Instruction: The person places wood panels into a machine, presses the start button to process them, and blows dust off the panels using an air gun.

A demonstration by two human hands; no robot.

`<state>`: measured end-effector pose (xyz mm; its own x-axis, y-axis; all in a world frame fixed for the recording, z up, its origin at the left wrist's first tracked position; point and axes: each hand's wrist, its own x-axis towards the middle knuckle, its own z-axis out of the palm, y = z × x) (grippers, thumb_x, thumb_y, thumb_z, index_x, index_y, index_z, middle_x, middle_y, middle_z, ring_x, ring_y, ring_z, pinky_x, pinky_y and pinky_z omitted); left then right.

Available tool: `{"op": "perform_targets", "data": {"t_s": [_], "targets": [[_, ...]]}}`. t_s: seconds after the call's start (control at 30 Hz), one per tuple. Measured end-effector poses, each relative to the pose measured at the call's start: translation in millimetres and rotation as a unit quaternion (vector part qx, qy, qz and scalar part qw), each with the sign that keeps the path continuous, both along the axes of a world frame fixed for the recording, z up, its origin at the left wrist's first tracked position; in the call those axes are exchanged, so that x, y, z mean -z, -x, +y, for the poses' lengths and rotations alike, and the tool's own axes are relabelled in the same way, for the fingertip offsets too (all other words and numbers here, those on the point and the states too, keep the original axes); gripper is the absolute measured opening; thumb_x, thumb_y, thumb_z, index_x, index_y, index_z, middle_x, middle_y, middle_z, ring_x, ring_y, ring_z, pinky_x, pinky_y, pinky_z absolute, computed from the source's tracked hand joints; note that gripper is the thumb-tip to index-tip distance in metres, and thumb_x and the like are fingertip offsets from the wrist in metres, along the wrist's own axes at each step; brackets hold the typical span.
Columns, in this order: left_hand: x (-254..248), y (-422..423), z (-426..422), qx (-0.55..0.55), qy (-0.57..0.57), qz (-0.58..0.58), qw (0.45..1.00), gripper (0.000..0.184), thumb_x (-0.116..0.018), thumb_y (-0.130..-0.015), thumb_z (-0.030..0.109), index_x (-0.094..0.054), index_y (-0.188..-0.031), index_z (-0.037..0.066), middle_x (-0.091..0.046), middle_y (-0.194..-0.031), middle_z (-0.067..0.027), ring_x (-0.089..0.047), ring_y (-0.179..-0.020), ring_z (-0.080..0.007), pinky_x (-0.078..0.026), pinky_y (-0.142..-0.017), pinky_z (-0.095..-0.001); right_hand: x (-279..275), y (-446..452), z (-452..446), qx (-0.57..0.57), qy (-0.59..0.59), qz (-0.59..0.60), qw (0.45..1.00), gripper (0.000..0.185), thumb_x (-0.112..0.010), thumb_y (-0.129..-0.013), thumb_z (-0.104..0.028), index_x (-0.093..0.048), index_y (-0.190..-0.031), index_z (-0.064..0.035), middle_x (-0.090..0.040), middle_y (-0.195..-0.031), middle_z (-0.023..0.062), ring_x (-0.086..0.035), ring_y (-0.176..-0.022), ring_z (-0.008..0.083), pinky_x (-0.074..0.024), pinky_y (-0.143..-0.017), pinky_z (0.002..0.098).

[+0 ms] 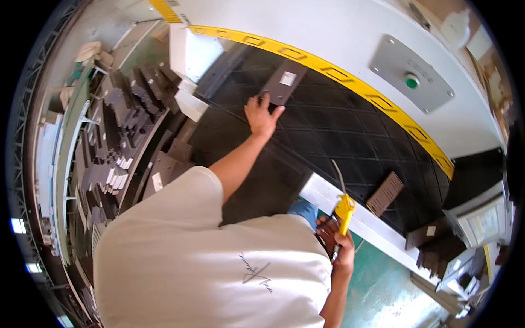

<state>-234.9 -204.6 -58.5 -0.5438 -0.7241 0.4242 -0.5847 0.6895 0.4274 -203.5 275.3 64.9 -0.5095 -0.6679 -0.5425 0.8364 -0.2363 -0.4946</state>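
Observation:
My left hand [261,117] reaches out over the black gridded surface [339,128], fingers apart, at the near end of a dark brown panel [283,85] with a white label. Its fingertips appear to touch the panel. Down near the white edge of the table, my right hand [343,249] is closed around a yellow air gun [344,210], whose thin curved nozzle points up and away. A smaller brown block [385,193] with printed text lies on the surface, to the right of the air gun.
Racks of dark brown parts [117,131] stand at left. A yellow strip [328,71] borders the white machine housing, which has a green button [412,81]. More brown pieces [437,240] and a monitor [484,221] are at right. A white rail [372,227] edges the surface.

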Motion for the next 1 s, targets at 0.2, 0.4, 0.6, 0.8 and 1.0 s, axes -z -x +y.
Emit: {"op": "perform_targets", "data": {"t_s": [0.2,0.4,0.6,0.8,1.0], "targets": [[16.8,39.6,-23.3,-0.045,0.070,0.018,0.996,0.078,-0.079,-0.088,0.064,-0.068,-0.144,0.011,-0.059,-0.147,-0.0262,-0.050,-0.143,-0.0461,-0.035,-0.119,-0.0639,-12.1,3.9,12.4,-0.001,-0.014,0.033,0.999,0.086,-0.079,-0.074,-0.019,-0.047,-0.150,0.0033,-0.064,-0.139,0.0265,-0.063,-0.131,0.0444,-0.0558,-0.107,0.0543],[18.8,77.9,-45.5,-0.044,0.067,0.021,0.997,0.080,-0.079,-0.086,0.066,-0.069,-0.142,0.010,-0.061,-0.144,-0.0288,-0.052,-0.140,-0.0460,-0.036,-0.118,-0.0623,-33.2,7.2,6.5,-0.008,-0.015,0.054,0.998,0.088,-0.079,-0.075,-0.019,-0.046,-0.153,0.0060,-0.066,-0.136,0.0270,-0.064,-0.129,0.0412,-0.0589,-0.102,0.0526],[14.1,82.2,-52.3,-0.024,0.058,0.038,0.997,0.081,-0.086,-0.079,0.064,-0.071,-0.134,0.007,-0.070,-0.129,-0.0218,-0.060,-0.128,-0.0427,-0.043,-0.110,-0.0561,-53.1,8.6,-7.5,-0.063,0.000,0.076,0.995,0.079,-0.072,-0.078,-0.015,-0.047,-0.148,0.0102,-0.063,-0.140,0.0266,-0.062,-0.134,0.0413,-0.0597,-0.102,0.0503],[13.6,85.2,-46.6,-0.045,0.051,0.074,0.995,0.085,-0.093,-0.072,0.058,-0.066,-0.137,0.009,-0.070,-0.127,-0.0184,-0.060,-0.129,-0.0385,-0.043,-0.112,-0.0543,-91.1,12.0,-43.0,-0.127,-0.002,0.129,0.984,0.072,-0.068,-0.080,-0.007,-0.048,-0.148,0.0097,-0.061,-0.142,0.0304,-0.061,-0.134,0.0426,-0.0585,-0.105,0.0534],[8.6,81.4,-47.1,-0.039,-0.015,0.095,0.995,0.070,-0.097,-0.067,0.054,-0.069,-0.110,0.007,-0.073,-0.125,-0.0186,-0.061,-0.130,-0.0378,-0.043,-0.111,-0.0530,-140.6,13.1,-88.1,-0.097,-0.021,0.235,0.967,0.069,-0.059,-0.091,-0.001,-0.041,-0.158,0.0060,-0.059,-0.143,0.0253,-0.061,-0.135,0.0330,-0.0593,-0.106,0.0438]]}}
